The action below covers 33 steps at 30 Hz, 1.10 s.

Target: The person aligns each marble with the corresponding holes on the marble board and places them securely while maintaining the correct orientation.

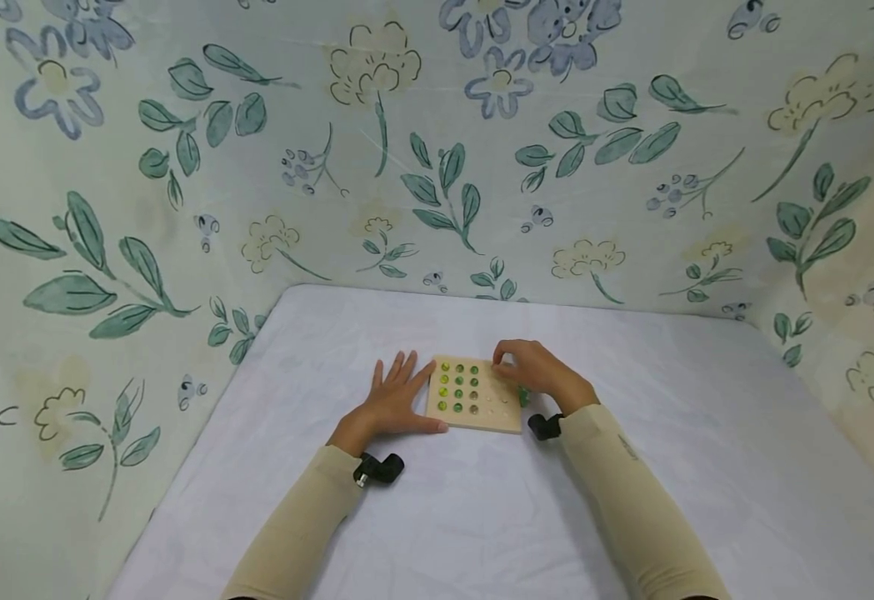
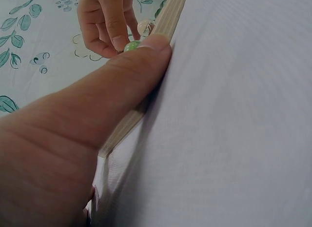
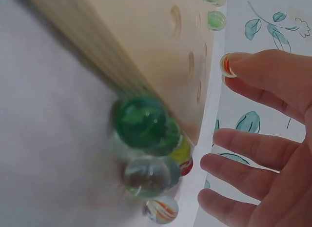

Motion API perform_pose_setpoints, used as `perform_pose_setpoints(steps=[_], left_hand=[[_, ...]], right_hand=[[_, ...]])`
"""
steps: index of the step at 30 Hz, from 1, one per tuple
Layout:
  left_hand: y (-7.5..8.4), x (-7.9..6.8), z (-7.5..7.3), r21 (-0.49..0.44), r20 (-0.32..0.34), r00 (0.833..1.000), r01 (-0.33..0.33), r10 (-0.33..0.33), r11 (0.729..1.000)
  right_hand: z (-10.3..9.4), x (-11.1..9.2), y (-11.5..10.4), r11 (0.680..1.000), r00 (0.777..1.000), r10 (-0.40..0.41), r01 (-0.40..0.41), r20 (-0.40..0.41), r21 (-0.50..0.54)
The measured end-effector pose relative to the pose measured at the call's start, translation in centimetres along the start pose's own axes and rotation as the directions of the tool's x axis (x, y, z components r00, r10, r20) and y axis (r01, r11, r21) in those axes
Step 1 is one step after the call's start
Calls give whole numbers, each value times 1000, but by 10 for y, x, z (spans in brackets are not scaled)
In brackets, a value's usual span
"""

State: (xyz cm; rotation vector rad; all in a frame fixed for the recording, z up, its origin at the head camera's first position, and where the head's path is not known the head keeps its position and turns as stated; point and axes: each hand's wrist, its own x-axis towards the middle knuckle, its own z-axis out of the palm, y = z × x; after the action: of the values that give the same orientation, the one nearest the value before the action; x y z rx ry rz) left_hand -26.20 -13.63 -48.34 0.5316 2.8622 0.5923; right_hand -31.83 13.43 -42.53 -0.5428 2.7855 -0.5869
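Observation:
My left hand rests at the left side of a light wooden board, fingers spread, its thumb along the near edge. Yellow-green marbles and green marbles sit in hollows there, with a third column beside them whose nearer ones look clear or brownish. Over the board's right part, my right hand pinches a clear marble with an orange swirl between thumb and index finger. The other fingers are held apart from it. Bare hollows show in that part of the board.
Loose marbles lie on the white cloth against the board's right edge: a dark green marble, a clear marble, a white-and-orange marble and others behind. A flowered curtain hangs behind the table.

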Motion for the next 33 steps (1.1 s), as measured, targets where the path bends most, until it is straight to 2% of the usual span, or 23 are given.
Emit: perform_pose_setpoints(steps=[9, 20, 33], left_hand=[[2, 0, 1, -2, 5, 1000, 3, -3, 1000], [0, 1, 2, 7, 5, 1000, 11, -11, 1000], [2, -1, 0, -6, 2, 1000, 4, -4, 1000]], right_hand=[[6, 7, 0, 1000, 999, 21, -21, 31, -11], [1, 6, -2, 999, 998, -45, 44, 45, 6], [0, 7, -3, 1000, 998, -10, 10, 56, 8]])
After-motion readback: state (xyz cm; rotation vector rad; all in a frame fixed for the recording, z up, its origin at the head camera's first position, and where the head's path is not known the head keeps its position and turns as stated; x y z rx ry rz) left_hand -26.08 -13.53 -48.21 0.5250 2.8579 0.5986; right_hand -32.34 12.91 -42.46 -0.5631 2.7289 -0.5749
